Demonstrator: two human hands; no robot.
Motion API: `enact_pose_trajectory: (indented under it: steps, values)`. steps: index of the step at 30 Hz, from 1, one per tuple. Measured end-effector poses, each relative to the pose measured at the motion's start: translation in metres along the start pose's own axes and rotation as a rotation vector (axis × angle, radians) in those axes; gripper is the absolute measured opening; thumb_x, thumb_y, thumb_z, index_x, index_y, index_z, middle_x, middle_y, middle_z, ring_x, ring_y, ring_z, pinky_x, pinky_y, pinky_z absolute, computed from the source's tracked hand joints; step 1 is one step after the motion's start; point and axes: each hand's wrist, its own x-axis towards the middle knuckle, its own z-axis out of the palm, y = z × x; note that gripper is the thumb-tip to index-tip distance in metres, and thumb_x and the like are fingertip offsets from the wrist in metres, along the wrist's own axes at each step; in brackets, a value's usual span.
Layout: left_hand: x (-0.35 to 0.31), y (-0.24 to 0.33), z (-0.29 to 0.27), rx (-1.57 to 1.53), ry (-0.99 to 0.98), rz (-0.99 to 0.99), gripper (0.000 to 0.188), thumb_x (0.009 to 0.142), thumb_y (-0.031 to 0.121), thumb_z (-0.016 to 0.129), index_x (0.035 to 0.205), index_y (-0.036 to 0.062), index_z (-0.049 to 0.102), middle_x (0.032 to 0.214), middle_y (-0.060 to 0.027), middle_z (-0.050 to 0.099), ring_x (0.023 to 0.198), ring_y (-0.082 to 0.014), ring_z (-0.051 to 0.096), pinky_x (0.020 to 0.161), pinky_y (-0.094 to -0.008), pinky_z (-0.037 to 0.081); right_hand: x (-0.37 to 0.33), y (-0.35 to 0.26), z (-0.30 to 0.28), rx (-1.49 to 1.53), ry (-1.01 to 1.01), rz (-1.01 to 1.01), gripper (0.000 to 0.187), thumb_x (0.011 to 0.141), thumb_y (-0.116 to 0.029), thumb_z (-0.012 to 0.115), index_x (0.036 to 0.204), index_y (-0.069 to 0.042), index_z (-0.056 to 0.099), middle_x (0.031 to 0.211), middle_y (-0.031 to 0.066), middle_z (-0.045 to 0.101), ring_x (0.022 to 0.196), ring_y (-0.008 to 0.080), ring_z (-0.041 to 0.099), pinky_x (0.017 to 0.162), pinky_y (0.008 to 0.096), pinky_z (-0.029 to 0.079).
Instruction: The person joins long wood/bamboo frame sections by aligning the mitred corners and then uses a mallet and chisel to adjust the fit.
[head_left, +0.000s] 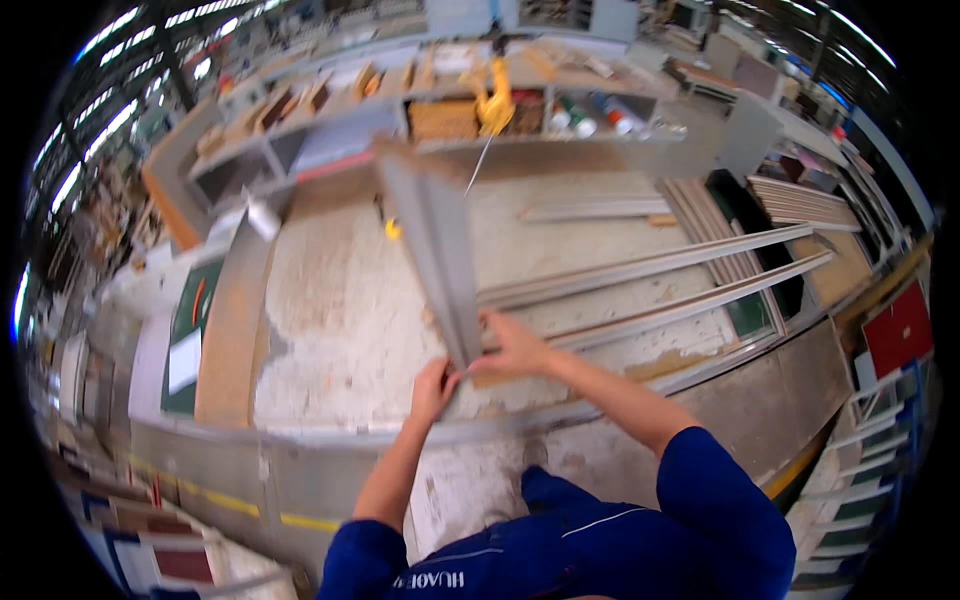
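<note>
So I've got both hands on one long grey profile strip, and it's tilted up over the middle of the worktable, the one with the scuffed whitish top. My left hand is pinched onto the strip's near end, fingers bunched together, over the near part of the worktable. My right hand is clamped on the same end from the other side, thumb and fingers around the edge, and the two are nearly touching. The far end of the strip is smeared on my feed, so no fine detail there.

Two long pale strips lie on the right half of the worktable, running off toward its right edge. A shorter light strip lies on its far side, and a bundle of slats sits at its far right. There's a small yellow item toward its far side too, can't tell what.

Behind the worktable I can see a low shelf unit and a yellow tool. A white bottle is at the worktable's far-left corner, and a green panel is off its left side.
</note>
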Motion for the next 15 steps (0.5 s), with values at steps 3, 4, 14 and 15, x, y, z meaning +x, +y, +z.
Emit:
enact_pose_trajectory:
  steps: [3, 4, 14, 15]
  values:
    - [-0.005, 0.004, -0.015, -0.012, 0.093, 0.016, 0.019, 0.078, 0.010, 0.069, 0.089, 0.0015, 0.056, 0.073, -0.0163, 0.053, 0.064, -0.0333, 0.054, 0.058, -0.0403, 0.044, 0.037, -0.038, 0.020, 0.169, 0.097, 0.072, 0.084, 0.071, -0.035, 0.081, 0.133, 0.003, 0.040, 0.118, 0.0240, 0.056, 0.107, 0.0281, 0.057, 0.093, 0.0365, 0.044]
    - [-0.005, -0.002, -0.011, 0.010, 0.066, 0.022, 0.019, 0.078, 0.010, 0.070, 0.089, 0.0015, 0.056, 0.074, -0.0163, 0.054, 0.064, -0.0332, 0.054, 0.059, -0.0401, 0.044, 0.045, -0.039, 0.023, 0.352, 0.216, -0.038, 0.081, 0.071, -0.032, 0.081, 0.132, 0.003, 0.041, 0.114, 0.0236, 0.058, 0.103, 0.0251, 0.058, 0.091, 0.0359, 0.045]
    - [-0.004, -0.014, -0.126, -0.667, 0.262, -0.431, 0.044, 0.096, 0.026, 0.053, 0.128, -0.0031, 0.047, 0.125, -0.0187, 0.054, 0.112, -0.0300, 0.057, 0.094, -0.0400, 0.049, 0.155, -0.101, 0.016, 0.406, -0.272, -0.149, 0.054, 0.067, -0.018, 0.078, 0.115, -0.006, 0.056, 0.102, 0.0143, 0.064, 0.098, 0.0305, 0.061, 0.088, 0.0377, 0.046]
    - [0.012, 0.008, -0.165, -0.913, 0.178, -0.390, 0.064, 0.099, 0.049, 0.037, 0.133, -0.0045, 0.042, 0.130, -0.0199, 0.051, 0.113, -0.0329, 0.057, 0.096, -0.0409, 0.048, 0.176, -0.093, 0.011, 0.152, -0.141, -0.433, 0.051, 0.065, -0.015, 0.077, 0.111, -0.009, 0.058, 0.101, 0.0104, 0.064, 0.100, 0.0265, 0.060, 0.092, 0.0413, 0.042]
